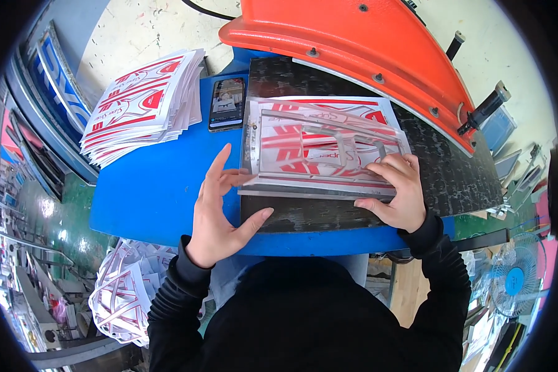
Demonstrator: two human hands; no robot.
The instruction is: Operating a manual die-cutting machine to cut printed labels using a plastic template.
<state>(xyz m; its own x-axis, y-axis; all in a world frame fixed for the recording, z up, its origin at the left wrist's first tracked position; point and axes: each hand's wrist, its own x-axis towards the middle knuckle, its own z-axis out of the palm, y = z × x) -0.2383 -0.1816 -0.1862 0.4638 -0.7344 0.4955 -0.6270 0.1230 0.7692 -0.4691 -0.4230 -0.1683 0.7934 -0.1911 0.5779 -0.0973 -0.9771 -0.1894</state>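
Note:
A clear, thick-edged cutting die [341, 183] with metal outlines lies over printed red-and-white sheets [347, 102] on the black cutting board. Its near edge looks slightly raised. My right hand [398, 189] grips the die at the near right, thumb against its front edge and fingers over the top. By the near left corner, my left hand [220, 214] is open, thumb and index finger spread wide. Its other fingertips are close to the die's left edge; whether they touch it I cannot tell.
An orange press arm [347, 43] with a black handle [487, 108] hangs over the far side of the black board [279, 74]. On the blue table [149, 186] are a stack of printed sheets [139, 105] and a phone [227, 102]. Paper offcuts [127, 291] fill a bin below left.

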